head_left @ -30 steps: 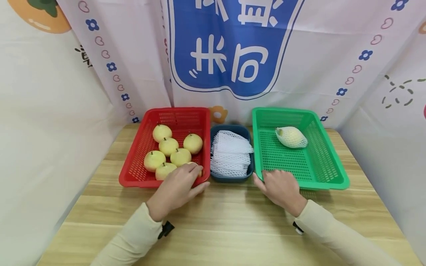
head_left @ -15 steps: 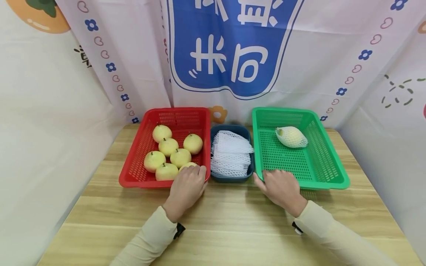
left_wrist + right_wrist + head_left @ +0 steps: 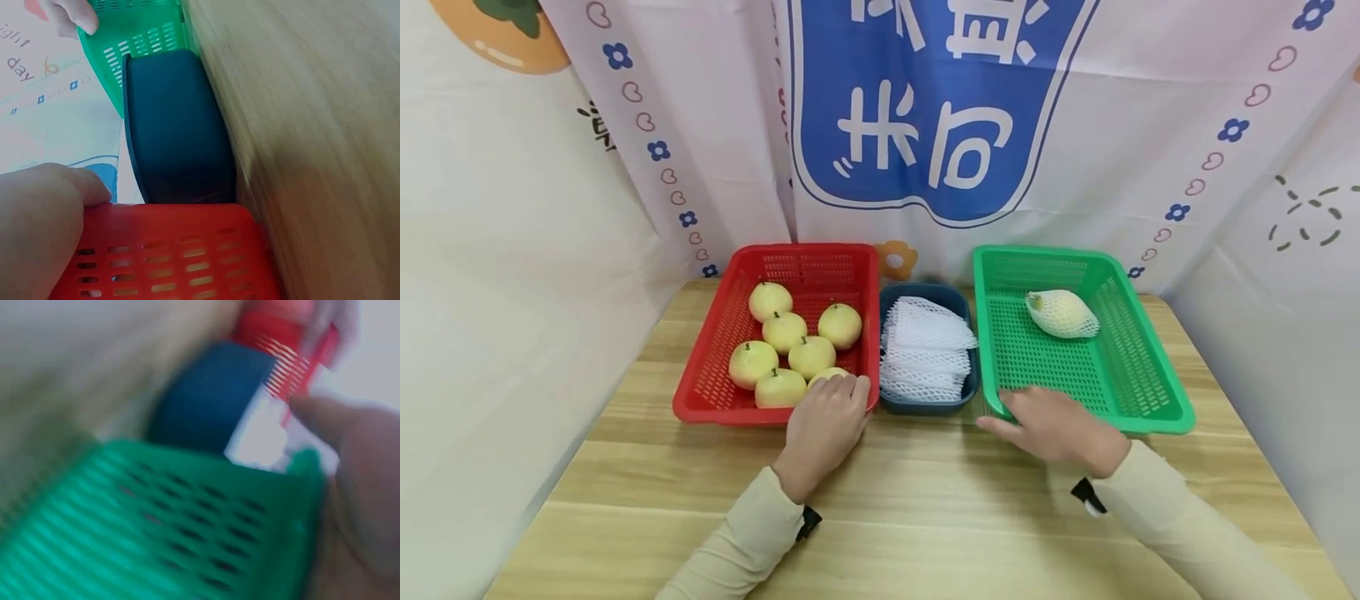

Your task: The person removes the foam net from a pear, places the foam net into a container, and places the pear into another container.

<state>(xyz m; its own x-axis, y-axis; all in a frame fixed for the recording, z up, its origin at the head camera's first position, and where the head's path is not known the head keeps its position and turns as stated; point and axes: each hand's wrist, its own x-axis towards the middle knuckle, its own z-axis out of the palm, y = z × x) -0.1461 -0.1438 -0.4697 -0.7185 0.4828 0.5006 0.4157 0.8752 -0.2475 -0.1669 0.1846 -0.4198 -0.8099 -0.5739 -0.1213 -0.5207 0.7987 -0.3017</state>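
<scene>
A red plastic basket [image 3: 703,414] on the left contains several pale yellow pears [image 3: 754,364]. Over its front rim, at the right corner, my left hand [image 3: 826,425] lies with fingers curled and appears to grip the edge. One pear [image 3: 829,374] is partly hidden behind this hand. A green basket [image 3: 1150,421] on the right holds one pear in a white foam net [image 3: 1063,314]. At that basket's front left corner is my right hand [image 3: 1060,427], fingers over the rim and thumb stretched apart from it. The right wrist view of the green basket [image 3: 206,487] is blurred.
Between the baskets stands a dark blue box [image 3: 928,407] with a stack of white foam nets [image 3: 925,342]. All rest on a wooden table [image 3: 917,517]. Printed white cloth [image 3: 730,125] hangs behind and at both sides.
My left hand first shifted right along the red basket's rim, its thumb drawing in. My right wrist has since swung right, with the thumb spreading away from the green rim. The view shifted slightly.
</scene>
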